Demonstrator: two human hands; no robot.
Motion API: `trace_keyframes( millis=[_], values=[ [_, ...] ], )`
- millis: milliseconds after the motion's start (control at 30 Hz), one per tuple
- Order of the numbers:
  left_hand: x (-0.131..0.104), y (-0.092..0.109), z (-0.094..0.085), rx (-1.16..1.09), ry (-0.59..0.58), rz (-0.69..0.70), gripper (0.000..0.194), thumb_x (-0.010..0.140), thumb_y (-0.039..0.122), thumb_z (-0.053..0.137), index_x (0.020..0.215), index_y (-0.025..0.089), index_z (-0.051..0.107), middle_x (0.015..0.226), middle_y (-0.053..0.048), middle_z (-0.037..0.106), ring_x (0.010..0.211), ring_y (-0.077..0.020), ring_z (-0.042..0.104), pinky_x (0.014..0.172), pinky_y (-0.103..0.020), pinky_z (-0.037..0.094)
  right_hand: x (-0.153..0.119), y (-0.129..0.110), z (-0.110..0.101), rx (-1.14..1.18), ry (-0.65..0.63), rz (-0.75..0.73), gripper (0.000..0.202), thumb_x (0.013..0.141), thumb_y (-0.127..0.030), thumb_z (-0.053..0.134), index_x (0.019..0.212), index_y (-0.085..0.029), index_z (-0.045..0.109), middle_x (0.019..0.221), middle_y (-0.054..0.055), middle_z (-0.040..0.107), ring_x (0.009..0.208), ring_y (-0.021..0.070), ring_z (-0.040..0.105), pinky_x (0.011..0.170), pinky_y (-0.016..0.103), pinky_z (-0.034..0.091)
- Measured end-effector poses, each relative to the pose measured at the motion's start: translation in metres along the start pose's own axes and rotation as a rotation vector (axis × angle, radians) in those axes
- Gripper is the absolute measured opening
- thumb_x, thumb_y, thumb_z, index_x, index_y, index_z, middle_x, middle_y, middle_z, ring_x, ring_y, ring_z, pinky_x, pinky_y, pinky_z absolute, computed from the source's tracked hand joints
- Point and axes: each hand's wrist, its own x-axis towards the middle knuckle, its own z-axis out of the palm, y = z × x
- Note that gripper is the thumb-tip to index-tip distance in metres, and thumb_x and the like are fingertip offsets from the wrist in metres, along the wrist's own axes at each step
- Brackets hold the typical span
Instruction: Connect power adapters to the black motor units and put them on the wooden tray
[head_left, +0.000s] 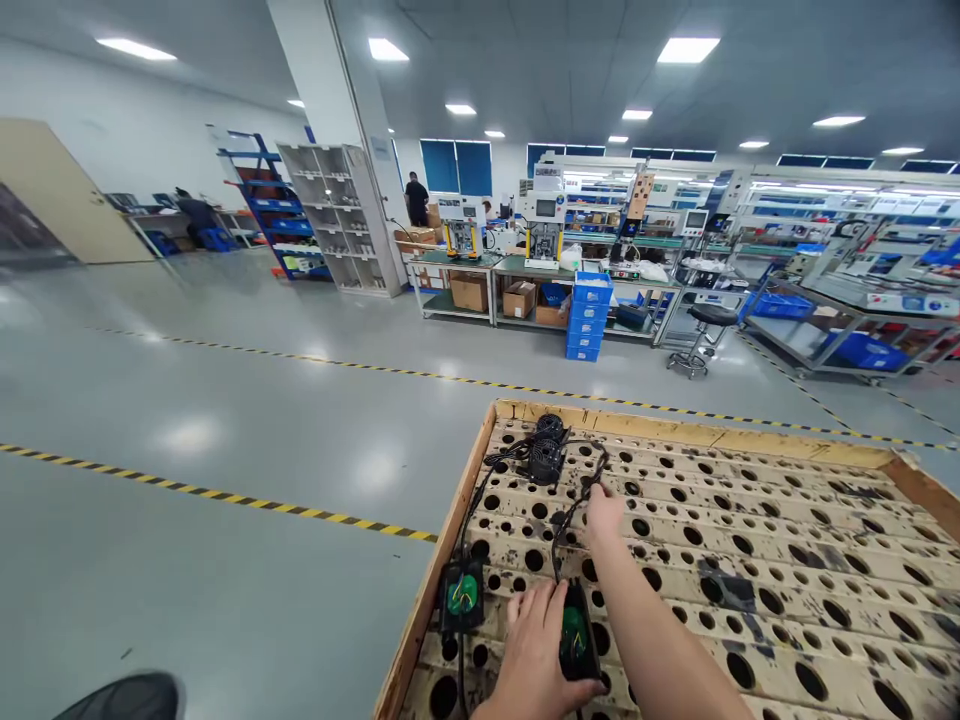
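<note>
My left hand (534,635) is closed around the side of a square black fan housing (587,650) with a round green centre and thin yellow wires. My right hand (604,512) reaches forward, its fingers pinched at a black twisted cable (562,530) that runs from near that housing toward the far end. To the left lies a second black housing with a green centre (462,596), a black cable (466,520) leading up from it. Beyond both hands, two black fans (545,458) with grilles sit close together among loops of cable. My right fingertips are partly hidden.
Everything lies on a wooden board full of round holes (720,540), edged by a raised wooden rim (645,424). Beyond the yellow-black floor tape stand workbenches with machines (543,220), stacked blue crates (589,315) and a stool (701,335). People (416,198) are in the background.
</note>
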Motion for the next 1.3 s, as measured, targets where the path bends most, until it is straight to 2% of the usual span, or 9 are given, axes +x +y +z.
trace_keyframes(
  millis=[100, 267, 367, 500, 633, 933, 1133, 1200, 1300],
  values=[
    [0.004, -0.004, -0.014, 0.034, -0.053, -0.083, 0.108, 0.054, 0.054, 0.089, 0.147, 0.016, 0.049, 0.146, -0.021, 0.055, 0.136, -0.0421, 0.048, 0.117, -0.065, 0.031, -0.016, -0.033, 0.003, -0.095, -0.13, -0.268, 0.056, 0.09, -0.046, 0.041, 0.129, -0.01, 0.059, 0.121, 0.018, 0.068, 0.111, 0.0294, 0.061, 0.092, 0.039, 0.05],
    [0.006, -0.015, -0.029, 0.111, -0.094, -0.202, 0.098, 0.062, 0.053, 0.083, 0.145, 0.012, 0.051, 0.144, -0.023, 0.056, 0.137, -0.0403, 0.047, 0.12, -0.063, 0.023, -0.078, -0.052, -0.013, -0.271, -0.617, -0.567, 0.026, 0.076, -0.037, 0.071, 0.094, -0.02, 0.074, 0.1, 0.007, 0.074, 0.088, 0.0217, 0.064, 0.086, 0.033, 0.049],
    [0.003, -0.023, -0.03, 0.176, -0.037, -0.222, 0.087, 0.072, 0.048, 0.075, 0.146, 0.012, 0.048, 0.144, -0.021, 0.056, 0.139, -0.0376, 0.044, 0.121, -0.065, 0.016, -0.133, -0.001, -0.075, -0.43, -0.729, -0.544, 0.021, 0.085, -0.037, 0.062, 0.073, -0.02, 0.068, 0.071, 0.003, 0.066, 0.07, 0.019, 0.059, 0.073, 0.032, 0.046],
    [0.005, -0.031, -0.033, 0.251, -0.045, -0.246, 0.086, 0.075, 0.05, 0.072, 0.148, 0.014, 0.045, 0.152, -0.021, 0.049, 0.147, -0.0393, 0.034, 0.121, -0.069, 0.006, -0.202, 0.103, -0.163, -0.853, -0.783, -0.415, 0.039, 0.067, -0.043, 0.082, 0.096, -0.02, 0.07, 0.108, 0.011, 0.069, 0.098, 0.0289, 0.064, 0.084, 0.037, 0.051],
    [0.012, -0.037, -0.034, 0.345, -0.115, -0.256, 0.084, 0.079, 0.05, 0.069, 0.15, 0.015, 0.042, 0.155, -0.021, 0.044, 0.149, -0.0403, 0.029, 0.12, -0.072, 0.004, -0.227, 0.155, -0.178, -0.971, -0.698, -0.561, 0.043, 0.076, -0.018, 0.075, 0.119, -0.019, 0.066, 0.123, 0.014, 0.065, 0.114, 0.0315, 0.06, 0.097, 0.043, 0.05],
    [0.027, -0.045, -0.081, 0.523, -0.397, -0.21, 0.083, 0.087, 0.053, 0.057, 0.157, 0.017, 0.028, 0.164, -0.018, 0.032, 0.155, -0.0378, 0.015, 0.12, -0.07, 0.007, -0.218, 0.078, -0.172, -0.86, -0.565, -0.847, 0.019, 0.096, -0.018, 0.048, 0.102, -0.015, 0.066, 0.107, 0.014, 0.066, 0.104, 0.0292, 0.057, 0.09, 0.046, 0.048],
    [0.016, -0.046, -0.087, 0.634, -0.32, -0.169, 0.083, 0.089, 0.051, 0.049, 0.156, 0.009, 0.025, 0.164, -0.025, 0.027, 0.153, -0.04, 0.021, 0.119, -0.065, 0.022, -0.268, 0.146, -0.272, -0.447, -0.521, -0.283, 0.031, 0.092, -0.022, 0.05, 0.118, -0.02, 0.067, 0.112, 0.011, 0.069, 0.104, 0.0241, 0.063, 0.094, 0.037, 0.05],
    [-0.003, -0.038, -0.074, 0.589, -0.292, -0.005, 0.088, 0.084, 0.054, 0.054, 0.155, 0.007, 0.03, 0.164, -0.025, 0.025, 0.153, -0.0393, 0.022, 0.121, -0.061, 0.022, -0.297, 0.193, -0.315, -0.375, -0.34, -0.01, 0.033, 0.094, -0.032, 0.048, 0.116, -0.02, 0.069, 0.109, 0.011, 0.072, 0.1, 0.0242, 0.067, 0.093, 0.036, 0.051],
    [-0.035, -0.016, -0.045, 0.38, -0.581, 0.442, 0.085, 0.066, 0.046, 0.075, 0.145, 0.024, 0.051, 0.162, -0.013, 0.037, 0.152, -0.034, 0.03, 0.125, -0.048, 0.024, -0.354, 0.25, -0.365, -0.374, 0.031, 0.338, 0.037, 0.09, -0.035, 0.049, 0.112, -0.017, 0.072, 0.106, 0.013, 0.074, 0.095, 0.0264, 0.07, 0.09, 0.037, 0.053]
  ],
)
